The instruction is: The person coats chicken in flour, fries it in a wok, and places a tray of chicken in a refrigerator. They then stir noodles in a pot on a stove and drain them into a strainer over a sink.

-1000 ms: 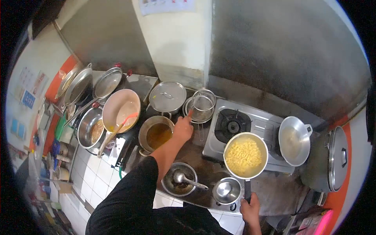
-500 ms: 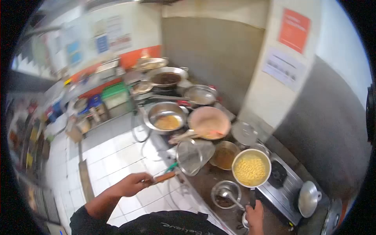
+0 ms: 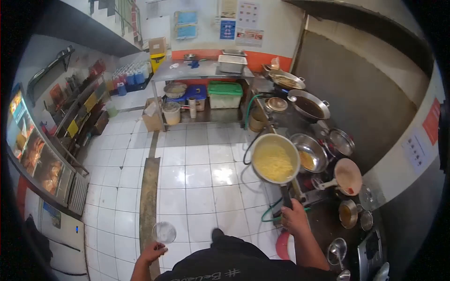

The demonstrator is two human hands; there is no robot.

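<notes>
Entry: we are logging a round steel saucepan with a black handle (image 3: 275,161), full of pale yellow noodles. The right hand (image 3: 294,218) is wrapping fully round the handle and holding the pan level over the white tiled floor (image 3: 197,178), just beside the counter (image 3: 326,227). Its long axis is running from the hand away from us, bowl end farthest. The left hand (image 3: 152,253) is closing on a round wire-mesh strainer (image 3: 164,232). A wide steel wok (image 3: 309,107) is holding dark liquid. Wall posters are proving unreadable.
</notes>
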